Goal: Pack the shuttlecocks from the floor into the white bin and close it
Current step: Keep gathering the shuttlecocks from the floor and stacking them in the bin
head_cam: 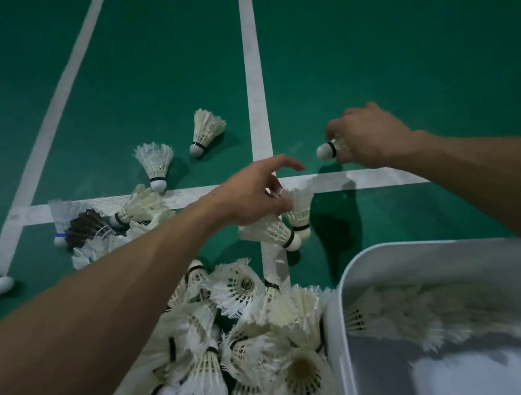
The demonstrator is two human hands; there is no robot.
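Gathering is the step in hand: both hands are out over the green floor mid-frame, each loaded. The left hand pinches 2 shuttlecocks by their feather skirts, thumb and curled fingers clamped on them, index finger stretched free. The right hand, right of centre, has its fingers curled round 1 shuttlecock, cork pointing left.

The white bin sits open at lower right with some shuttlecocks already inside. A big pile lies just beside its left wall, and strays dot the court lines at centre and left.

Next, I judge, both loads must swing back over the rim and drop. Much remains, and no lid shows.

A small gold sticker on 1 shuttlecock in the pile is too small to read; I see no other writing.
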